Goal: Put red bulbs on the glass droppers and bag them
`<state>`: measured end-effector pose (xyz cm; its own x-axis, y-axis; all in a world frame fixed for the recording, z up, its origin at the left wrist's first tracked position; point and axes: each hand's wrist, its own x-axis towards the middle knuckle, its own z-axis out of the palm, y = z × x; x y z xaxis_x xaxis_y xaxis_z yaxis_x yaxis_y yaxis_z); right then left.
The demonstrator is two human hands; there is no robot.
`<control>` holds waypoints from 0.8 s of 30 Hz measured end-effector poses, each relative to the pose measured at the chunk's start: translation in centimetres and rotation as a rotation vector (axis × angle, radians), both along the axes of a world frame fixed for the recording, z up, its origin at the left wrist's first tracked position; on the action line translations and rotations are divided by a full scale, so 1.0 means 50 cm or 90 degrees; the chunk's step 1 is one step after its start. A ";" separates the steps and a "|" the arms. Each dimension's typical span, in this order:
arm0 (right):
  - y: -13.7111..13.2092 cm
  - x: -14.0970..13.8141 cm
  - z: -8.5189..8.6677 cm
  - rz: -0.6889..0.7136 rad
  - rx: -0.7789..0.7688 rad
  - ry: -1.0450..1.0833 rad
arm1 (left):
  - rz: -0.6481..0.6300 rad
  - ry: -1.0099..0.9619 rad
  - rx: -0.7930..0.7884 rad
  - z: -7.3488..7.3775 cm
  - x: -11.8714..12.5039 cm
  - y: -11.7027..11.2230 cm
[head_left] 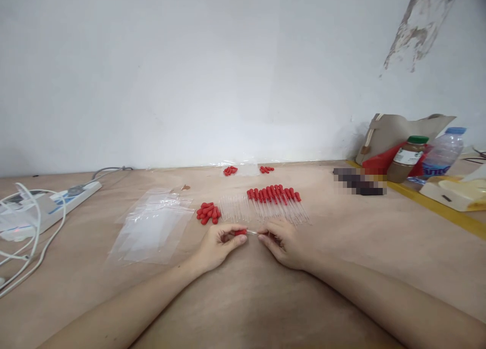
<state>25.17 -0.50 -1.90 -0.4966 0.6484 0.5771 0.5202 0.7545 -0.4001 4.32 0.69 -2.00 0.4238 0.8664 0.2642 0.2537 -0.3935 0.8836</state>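
My left hand pinches a red rubber dropper bulb between thumb and fingers. From the bulb's open end a clear glass dropper tube runs across to my right hand, whose fingertips are closed on it. How deep the tube sits in the bulb I cannot tell. Just beyond my hands lies a row of droppers with red bulbs, tips toward me. Left of them are bare glass tubes side by side, then a small heap of loose red bulbs.
Clear zip bags lie spread on the left. Two small groups of red bulbs rest near the wall. A power strip with white cables is far left. At right stand a juice bottle, a water bottle and a beige bag.
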 end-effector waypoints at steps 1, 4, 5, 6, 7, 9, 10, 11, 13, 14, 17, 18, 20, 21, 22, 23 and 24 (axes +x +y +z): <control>0.000 0.000 -0.001 0.006 0.007 0.000 | -0.001 0.014 0.013 0.001 0.000 -0.001; 0.005 0.002 -0.006 0.021 0.028 -0.002 | 0.005 0.054 0.070 0.007 -0.001 -0.004; 0.007 0.003 -0.007 0.025 0.033 -0.008 | 0.005 0.065 0.090 0.009 -0.001 -0.006; 0.010 0.004 -0.008 0.030 0.037 -0.020 | 0.003 0.076 0.106 0.011 -0.001 -0.008; 0.012 0.006 -0.007 0.035 0.040 -0.033 | -0.002 0.086 0.121 0.012 -0.002 -0.010; 0.017 0.009 -0.005 0.046 0.051 -0.060 | -0.015 0.103 0.144 0.015 -0.002 -0.014; 0.018 0.011 -0.004 0.049 0.059 -0.072 | -0.022 0.112 0.154 0.016 -0.001 -0.016; 0.019 0.012 -0.003 0.047 0.071 -0.083 | -0.027 0.120 0.162 0.016 -0.001 -0.018; 0.018 0.013 -0.001 0.030 0.101 -0.104 | -0.028 0.133 0.172 0.016 -0.001 -0.020; 0.017 0.013 0.000 0.016 0.116 -0.114 | -0.023 0.137 0.177 0.016 -0.001 -0.021; 0.011 0.011 -0.001 -0.026 0.158 -0.127 | -0.004 0.143 0.197 0.014 -0.001 -0.021; 0.009 0.009 -0.002 -0.034 0.169 -0.129 | 0.000 0.146 0.204 0.013 -0.001 -0.021; 0.006 0.006 -0.003 -0.040 0.186 -0.133 | -0.001 0.160 0.213 0.012 0.000 -0.022; 0.004 0.004 -0.002 -0.039 0.191 -0.137 | -0.002 0.167 0.216 0.012 0.000 -0.023; 0.003 0.002 -0.002 -0.037 0.195 -0.140 | -0.004 0.173 0.220 0.012 0.000 -0.023; 0.002 0.000 -0.001 -0.035 0.198 -0.142 | -0.004 0.179 0.224 0.013 0.000 -0.024; 0.000 -0.002 0.000 -0.034 0.196 -0.141 | -0.005 0.183 0.229 0.015 0.000 -0.025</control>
<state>25.05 -0.49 -1.90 -0.6013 0.4898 0.6313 0.6110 0.7910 -0.0317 4.32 -0.54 -1.27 0.5305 0.7374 0.4182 0.4641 -0.6655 0.5846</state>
